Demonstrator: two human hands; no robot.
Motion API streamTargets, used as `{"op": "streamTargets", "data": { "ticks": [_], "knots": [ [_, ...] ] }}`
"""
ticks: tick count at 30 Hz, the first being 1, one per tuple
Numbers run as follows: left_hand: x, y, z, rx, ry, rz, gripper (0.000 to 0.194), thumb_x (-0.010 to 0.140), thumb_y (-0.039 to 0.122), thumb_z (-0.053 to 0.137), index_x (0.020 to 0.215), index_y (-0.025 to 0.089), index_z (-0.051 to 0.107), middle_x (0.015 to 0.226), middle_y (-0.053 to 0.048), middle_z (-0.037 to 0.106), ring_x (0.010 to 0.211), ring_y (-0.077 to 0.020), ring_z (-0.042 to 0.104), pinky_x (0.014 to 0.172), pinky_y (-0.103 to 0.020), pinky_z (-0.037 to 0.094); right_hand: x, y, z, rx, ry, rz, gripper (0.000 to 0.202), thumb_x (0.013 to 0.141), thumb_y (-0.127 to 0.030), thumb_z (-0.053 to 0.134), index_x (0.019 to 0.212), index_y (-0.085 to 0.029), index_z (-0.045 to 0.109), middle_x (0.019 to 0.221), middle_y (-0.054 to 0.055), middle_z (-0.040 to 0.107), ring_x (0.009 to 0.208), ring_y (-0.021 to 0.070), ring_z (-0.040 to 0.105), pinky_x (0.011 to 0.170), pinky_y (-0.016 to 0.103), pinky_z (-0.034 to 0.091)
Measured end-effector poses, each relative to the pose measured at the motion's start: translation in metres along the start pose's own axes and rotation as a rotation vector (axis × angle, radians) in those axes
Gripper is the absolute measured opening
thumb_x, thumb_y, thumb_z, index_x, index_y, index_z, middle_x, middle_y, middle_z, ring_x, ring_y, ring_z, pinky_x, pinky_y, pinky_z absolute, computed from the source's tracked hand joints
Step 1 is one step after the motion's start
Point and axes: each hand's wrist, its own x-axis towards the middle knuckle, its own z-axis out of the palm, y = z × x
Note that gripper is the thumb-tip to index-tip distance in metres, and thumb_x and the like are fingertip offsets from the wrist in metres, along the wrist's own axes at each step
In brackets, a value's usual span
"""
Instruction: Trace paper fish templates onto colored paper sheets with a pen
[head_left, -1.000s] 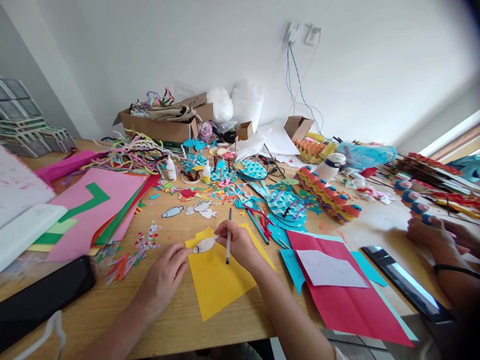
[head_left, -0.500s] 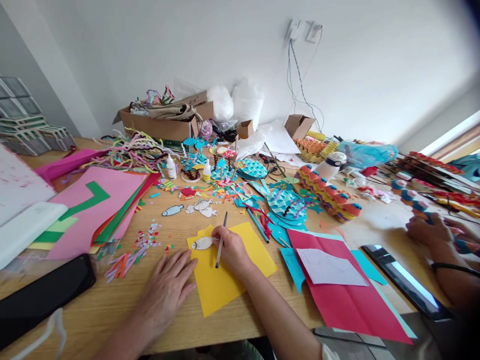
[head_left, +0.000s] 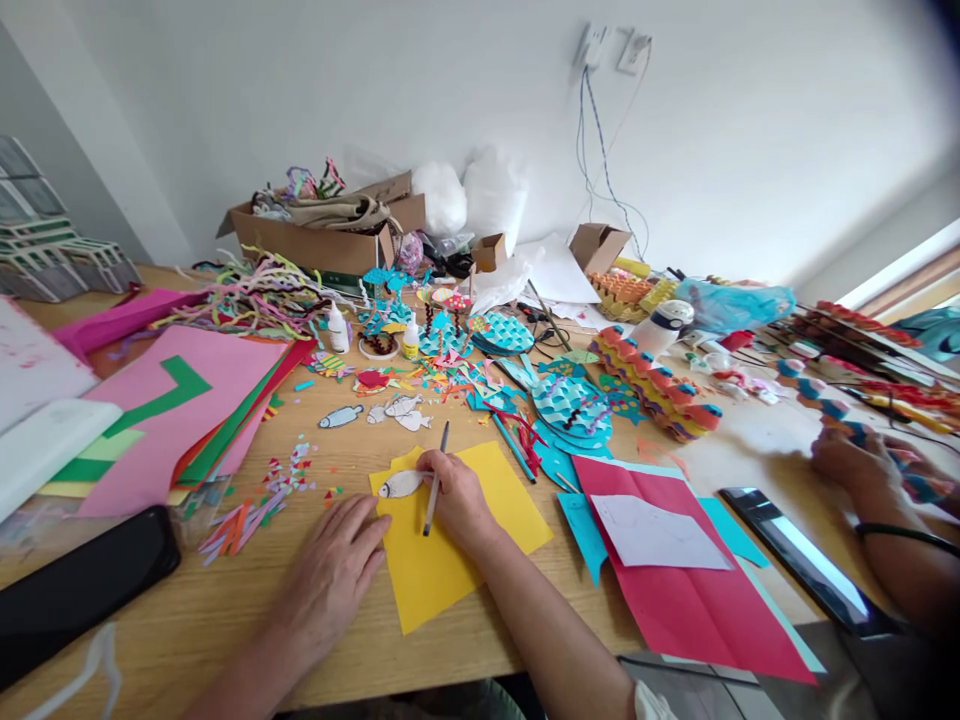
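Note:
A sheet of yellow paper (head_left: 450,575) lies on the table in front of me. On its upper left part rests a white paper fish cutout (head_left: 399,484) with a dark outline. My right hand (head_left: 454,490) is closed around a pen (head_left: 432,505) that slants across the fingers, and its fingertips are at the tail end of the fish. Flat on the table, my left hand (head_left: 339,555) has its fingers stretched out, the tips at the yellow sheet's left edge. More drawn fish cutouts (head_left: 401,408) lie beyond the sheet, along with a bluish fish cutout (head_left: 340,416).
Coloured paper (head_left: 202,400) is stacked at left, above a black phone (head_left: 90,590). Red paper (head_left: 675,600) under a white piece lies at right, beside another phone (head_left: 810,560). Another person's hand (head_left: 855,465) holds a painted egg-carton strip (head_left: 832,408). Glue bottles (head_left: 337,330) stand behind paper scraps.
The whole view has shifted slightly to the left. My right hand still holds the pen at the fish, and my left hand stays flat beside the yellow sheet.

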Motion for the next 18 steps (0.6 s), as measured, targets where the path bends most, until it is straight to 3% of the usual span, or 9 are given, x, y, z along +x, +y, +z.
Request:
{"op": "streamTargets", "data": {
  "ticks": [7,18],
  "knots": [
    [0.008,-0.003,-0.001,-0.004,-0.051,-0.018,0.032,0.081,0.017,0.047,0.112,0.021,0.054,0.109,-0.007,0.058,0.101,-0.0231,0.054,0.088,-0.040,0.046,-0.002,-0.003,0.002,-0.029,0.020,0.013,0.021,0.076,-0.006,0.045,0.087,-0.020,0.057,0.079,0.005,0.063,0.076,0.0164,0.056,0.066,0.022,0.039],
    [0.020,-0.001,0.000,0.061,-0.126,0.041,0.025,0.079,0.013,0.044,0.100,0.015,0.057,0.122,-0.010,0.055,0.113,-0.0251,0.047,0.094,-0.044,0.042,-0.001,0.000,0.006,-0.004,0.038,0.023,0.028,0.074,-0.003,0.045,0.092,-0.021,0.058,0.085,0.004,0.066,0.083,0.0171,0.057,0.072,0.024,0.042]
  ]
}}
